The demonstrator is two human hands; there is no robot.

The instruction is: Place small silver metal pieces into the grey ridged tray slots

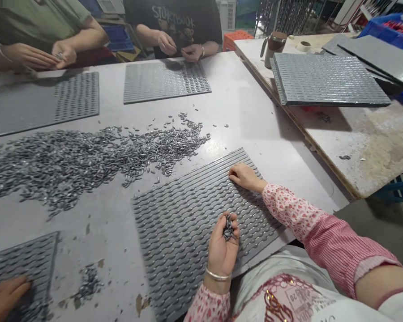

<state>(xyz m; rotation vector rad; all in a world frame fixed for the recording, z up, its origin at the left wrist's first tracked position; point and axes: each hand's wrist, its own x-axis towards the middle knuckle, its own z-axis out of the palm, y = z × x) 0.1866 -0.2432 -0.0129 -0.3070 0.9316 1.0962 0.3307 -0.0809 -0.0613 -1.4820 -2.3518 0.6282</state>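
Observation:
A grey ridged board (pixel 188 223) lies at a slant on the white table in front of me, with rows of small dark spindle-shaped pieces along its grooves. Palm up over its near part, my left hand (pixel 223 248) cups a cluster of small grey metal spindle-shaped pieces (pixel 228 229). My right hand (pixel 244 175) rests near the board's far right part, fingertips pinched together at a groove; whatever sits between them is hidden. To the left of the board spreads a long heap of the same loose grey pieces (pixel 87 161).
Two people sit opposite, their hands over similar boards (pixel 164 85). Another person's hand (pixel 6 290) touches a board at lower left. On the side table (pixel 342 134) stand a stack of grey boards (pixel 329 78), a brown-lidded mug (pixel 276 47) and a tape roll (pixel 303 46).

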